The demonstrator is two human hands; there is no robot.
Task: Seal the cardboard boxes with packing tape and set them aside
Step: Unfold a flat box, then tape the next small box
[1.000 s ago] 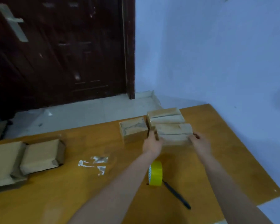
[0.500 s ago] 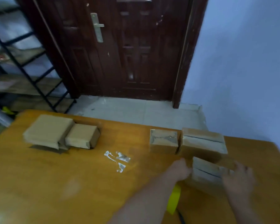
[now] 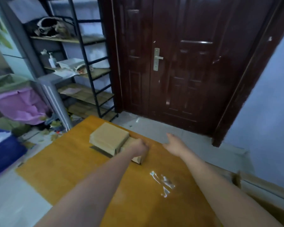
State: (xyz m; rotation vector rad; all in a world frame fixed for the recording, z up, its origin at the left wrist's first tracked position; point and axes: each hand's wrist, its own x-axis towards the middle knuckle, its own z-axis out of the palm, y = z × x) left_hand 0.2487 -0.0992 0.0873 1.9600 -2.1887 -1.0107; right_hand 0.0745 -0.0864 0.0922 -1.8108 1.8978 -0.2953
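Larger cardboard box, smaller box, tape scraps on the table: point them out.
Larger cardboard box [image 3: 109, 136]: head view, top face.
Smaller box [image 3: 138, 160]: head view, near end.
Tape scraps [image 3: 164, 182]: head view, middle strip.

A single wide-angle camera worn on the person's head looks forward and down over the far end of the wooden counter [image 3: 72, 163], both forearms stretching away from the lens. It faces a dark double door [image 3: 179, 63], with a metal shelf rack [image 3: 82, 66] at left. Straight lines bow toward the frame edges.
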